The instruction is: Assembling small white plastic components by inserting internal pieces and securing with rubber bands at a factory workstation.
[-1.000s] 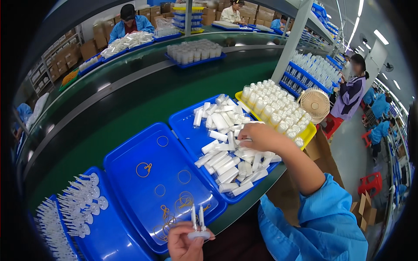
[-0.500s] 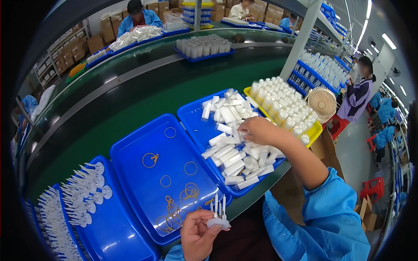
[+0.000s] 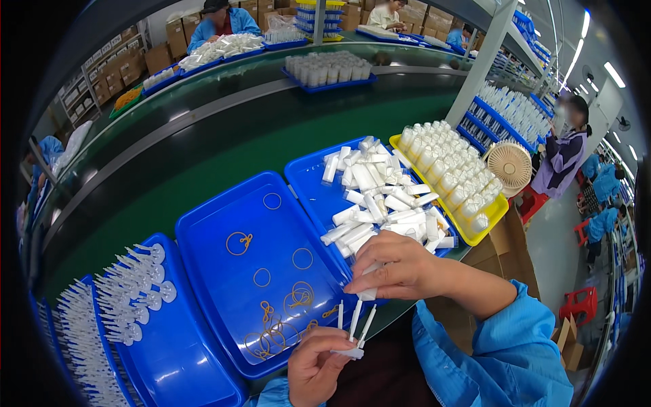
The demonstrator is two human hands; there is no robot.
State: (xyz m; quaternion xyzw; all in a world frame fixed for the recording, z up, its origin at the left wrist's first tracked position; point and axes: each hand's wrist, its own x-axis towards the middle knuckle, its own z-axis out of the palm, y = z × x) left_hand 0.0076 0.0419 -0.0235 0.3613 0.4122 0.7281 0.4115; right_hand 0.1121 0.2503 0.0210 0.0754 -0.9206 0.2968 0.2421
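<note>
The left hand (image 3: 319, 366) pinched a small white pronged piece (image 3: 354, 332) just below the middle blue tray (image 3: 224, 237) holding rubber bands (image 3: 239, 243). The right hand (image 3: 397, 264) gripped a white tube (image 3: 369, 288) right of that tray, above the prongs.

You've got a long green conveyor (image 3: 203, 146) up front, cardboard boxes (image 3: 102, 85) stacked behind, strip lights (image 3: 614, 71) overhead, red stools (image 3: 573, 302) on the floor.

Four blue trays (image 3: 203, 234) and one yellow tray (image 3: 498, 218) lay on the bench; two hands (image 3: 397, 266) worked, beside one small fan (image 3: 510, 166).
</note>
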